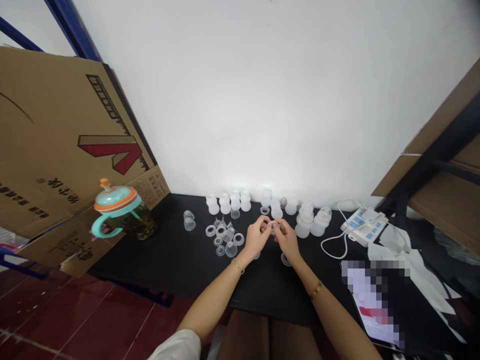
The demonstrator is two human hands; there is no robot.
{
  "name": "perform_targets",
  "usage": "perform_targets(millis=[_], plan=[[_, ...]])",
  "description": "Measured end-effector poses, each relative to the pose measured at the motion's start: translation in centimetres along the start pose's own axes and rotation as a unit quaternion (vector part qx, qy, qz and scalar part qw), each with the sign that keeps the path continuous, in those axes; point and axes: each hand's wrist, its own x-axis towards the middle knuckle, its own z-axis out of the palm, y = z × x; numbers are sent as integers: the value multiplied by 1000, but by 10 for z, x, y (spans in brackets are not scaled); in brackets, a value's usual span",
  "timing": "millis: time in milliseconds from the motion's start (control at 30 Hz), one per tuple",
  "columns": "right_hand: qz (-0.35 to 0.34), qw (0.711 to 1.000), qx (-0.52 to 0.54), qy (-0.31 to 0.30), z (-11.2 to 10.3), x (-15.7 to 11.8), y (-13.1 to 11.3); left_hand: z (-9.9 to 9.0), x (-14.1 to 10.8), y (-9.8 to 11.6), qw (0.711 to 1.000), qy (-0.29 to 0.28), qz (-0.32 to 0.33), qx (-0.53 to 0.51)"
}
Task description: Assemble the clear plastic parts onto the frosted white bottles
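Note:
Above the black table, my left hand [258, 236] and my right hand [287, 240] meet, fingers closed on a pale bottle ring [274, 223]. What sits inside the ring is hidden by the fingers. Small white baby bottles [225, 205] stand behind, along the wall. Fully assembled bottles with clear caps [304, 221] are to the right of my hands. Left of them lies a loose group of collar rings [210, 230], nipples and clear caps [231, 248]. One more clear piece [286, 259] lies partly under my right wrist.
Two clear domed caps [189, 224] sit apart on the left. A teal-and-orange lidded jug [116, 210] stands by a large carton [56, 150]. To the right are a white power strip [363, 226] with cables, white paper [393, 245] and a device with a lit, blurred screen [369, 305].

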Motion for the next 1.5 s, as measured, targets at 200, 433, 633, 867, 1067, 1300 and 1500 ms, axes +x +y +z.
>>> perform_targets(millis=[200,433,633,867,1067,1300,1500], plan=[[0,1000,-1,-3,0,0,-2,0,0,0,1000,-3,-4,3],[-2,1000,-6,1,0,-1,-2,0,0,0,1000,-3,-5,7],[-2,1000,-13,-3,-1,-1,-4,-1,0,3,1000,-4,-5,11],[-7,1000,-18,-3,-1,-1,-4,0,0,2,1000,-6,-4,6],[-10,1000,-20,2,-1,0,-2,0,0,2,1000,-5,-4,3],[-5,1000,-22,3,-1,0,-3,0,0,1,1000,-6,-5,13],[-4,1000,-27,4,-1,1,-2,0,0,2,1000,-10,-12,18]])
